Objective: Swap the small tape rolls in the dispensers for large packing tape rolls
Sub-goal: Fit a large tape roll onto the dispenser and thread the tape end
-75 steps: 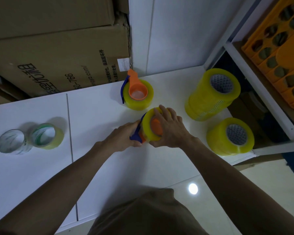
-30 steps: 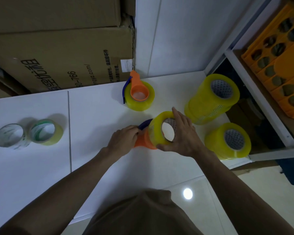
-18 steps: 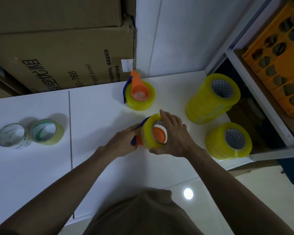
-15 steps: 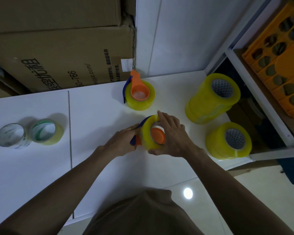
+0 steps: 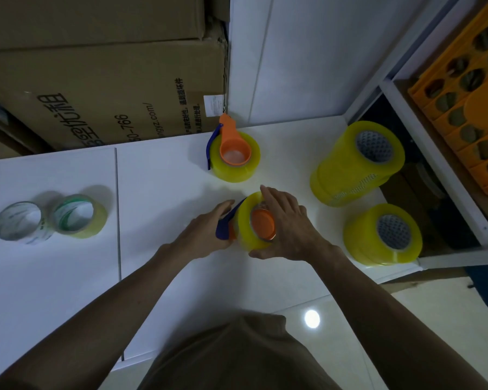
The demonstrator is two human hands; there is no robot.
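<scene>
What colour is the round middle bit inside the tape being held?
Orange: the dispenser hub inside the yellow roll, seen from the head camera.

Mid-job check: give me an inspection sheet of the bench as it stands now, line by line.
Surface: white table, seam left of centre.
Job's things: held dispenser, yellow roll seated on its orange hub; second loaded dispenser lying flat at back; stack of large yellow rolls and another large roll at right.
Clutter: two small rolls side by side at far left.
Grippers: left hand grips the dispenser; right hand grips the yellow roll.
Cables: nothing seen.
Surroundings: cardboard boxes behind; orange crate on shelf at right.
</scene>
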